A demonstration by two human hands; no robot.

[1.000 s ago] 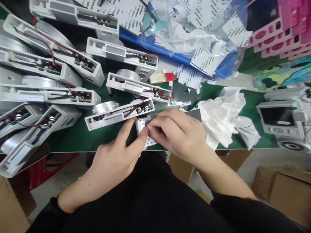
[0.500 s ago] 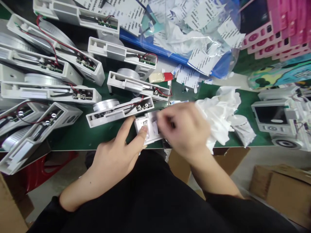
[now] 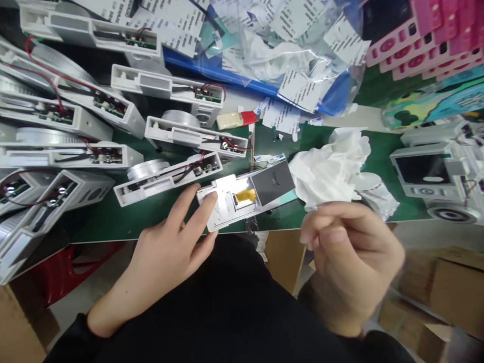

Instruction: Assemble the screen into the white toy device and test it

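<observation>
My left hand (image 3: pixel 172 249) grips the left end of a white plastic housing (image 3: pixel 226 212) at the front edge of the green table. A yellow ribbon cable (image 3: pixel 245 195) shows inside the housing, leading to a dark rectangular screen panel (image 3: pixel 273 182) that sticks out tilted at its right end. My right hand (image 3: pixel 351 257) is off to the right, in front of the table edge, with thumb and fingers pinched together. Anything between those fingertips is hidden. Just beyond it lies crumpled white tissue (image 3: pixel 328 161).
Several open white casings (image 3: pixel 168 176) with silver dials and red wires crowd the left. Behind stands a blue tray (image 3: pixel 234 73) with a plastic bag of printed paper scraps. A red-and-cream brush (image 3: pixel 236 120) lies mid-table. Pink devices (image 3: pixel 401 50) and a white device (image 3: pixel 421 174) sit right.
My right hand has moved off the housing, right and toward me. The screen panel and yellow ribbon cable now show. My left hand stays on the housing; the view has shifted slightly.
</observation>
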